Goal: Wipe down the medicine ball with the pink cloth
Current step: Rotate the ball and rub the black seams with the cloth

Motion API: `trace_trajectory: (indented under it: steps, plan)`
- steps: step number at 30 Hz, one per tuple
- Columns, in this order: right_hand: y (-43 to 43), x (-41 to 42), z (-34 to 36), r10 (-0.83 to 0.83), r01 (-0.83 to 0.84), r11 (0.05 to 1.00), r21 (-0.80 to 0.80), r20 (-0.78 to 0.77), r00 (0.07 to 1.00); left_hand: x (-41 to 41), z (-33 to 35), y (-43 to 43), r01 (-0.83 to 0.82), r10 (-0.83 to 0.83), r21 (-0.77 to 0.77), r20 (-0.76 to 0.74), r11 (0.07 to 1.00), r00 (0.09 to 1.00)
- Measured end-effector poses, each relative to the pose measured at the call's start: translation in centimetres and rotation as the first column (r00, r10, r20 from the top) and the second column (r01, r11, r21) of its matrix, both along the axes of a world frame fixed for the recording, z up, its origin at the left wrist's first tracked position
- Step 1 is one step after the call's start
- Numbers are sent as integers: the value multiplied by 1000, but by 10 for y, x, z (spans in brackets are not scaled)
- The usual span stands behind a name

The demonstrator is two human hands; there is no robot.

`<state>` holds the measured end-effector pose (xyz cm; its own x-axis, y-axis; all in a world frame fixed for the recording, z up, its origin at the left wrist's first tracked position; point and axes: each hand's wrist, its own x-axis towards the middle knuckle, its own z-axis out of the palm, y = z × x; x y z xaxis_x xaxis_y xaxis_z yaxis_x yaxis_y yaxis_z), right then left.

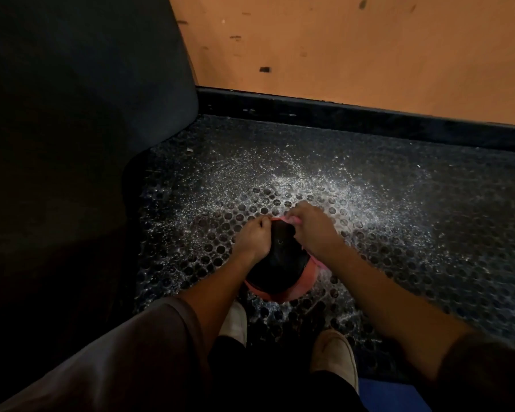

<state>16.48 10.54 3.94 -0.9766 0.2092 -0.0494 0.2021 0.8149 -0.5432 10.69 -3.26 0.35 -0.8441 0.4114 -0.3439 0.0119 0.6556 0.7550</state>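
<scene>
The medicine ball point(280, 263) lies just beneath both hands: the left hand point(252, 237) curls onto its far edge, while the right hand point(309, 226) clutches the pink cloth point(284, 219) alongside.

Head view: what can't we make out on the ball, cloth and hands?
- The pink cloth: only a sliver shows; the right hand covers the rest.
- The medicine ball: far side hidden by both hands; its dark panel is too dim for detail.
- The left hand: fingers curled at the ball's top; whether they pinch cloth is unclear.
- The dark shape at left: too dim to identify, cut by the frame edge.
</scene>
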Motion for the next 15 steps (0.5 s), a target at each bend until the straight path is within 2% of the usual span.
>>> trace_trajectory:
  steps: [3,5,7,8,12,13,15]
  plan:
    - [-7,3,7,200,-201,980,-6,-44,979,-2,1,-4,-33,33,12,14,999,999]
    - [-1,3,5,71,-71,995,-71,-7,997,-3,0,-9,-35,34,24,34,999,999]
    - [3,1,-1,-117,118,993,-16,67,991,-2,0,-9,-29,28,18,38,999,999]
    - [1,0,-3,-120,118,993,24,79,990,-1,0,-8,-33,32,14,35,999,999]
    - [-15,-2,6,202,-202,979,-39,-6,979,-6,-4,-11,-59,58,27,41,998,998]
    - [-14,-3,8,189,-188,980,-66,7,982,-8,-6,-13,-55,54,26,44,998,998]
    - [-5,-7,10,2,10,986,-165,69,998,-7,-7,-14,-56,55,17,45,998,997]
